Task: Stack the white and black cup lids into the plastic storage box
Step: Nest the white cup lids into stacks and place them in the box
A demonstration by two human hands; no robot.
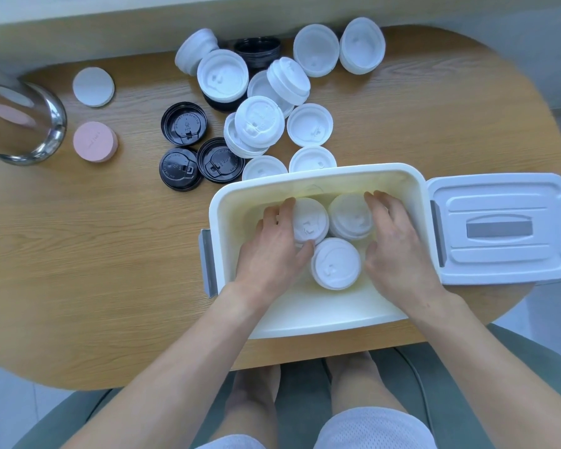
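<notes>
A white plastic storage box [318, 322] stands open on the wooden table in front of me. Three stacks of white lids sit inside it. My left hand [272, 247] grips the back left stack [311, 222], fingers and thumb curled round it. My right hand [395, 241] holds the back right stack [350, 217] from its right side. The front stack [336, 264] lies between my hands, untouched. Several loose white lids [256, 121] lie in a pile beyond the box. Three black lids [183, 123] lie to their left, and a black stack [257, 50] stands further back.
The box's white cover [499, 228] lies flat to the right of the box. A glass jar with a metal rim [20, 121] lies at the far left, with a grey round coaster [93, 87] and a pink one [94, 141] beside it. My knees show under the table's near edge.
</notes>
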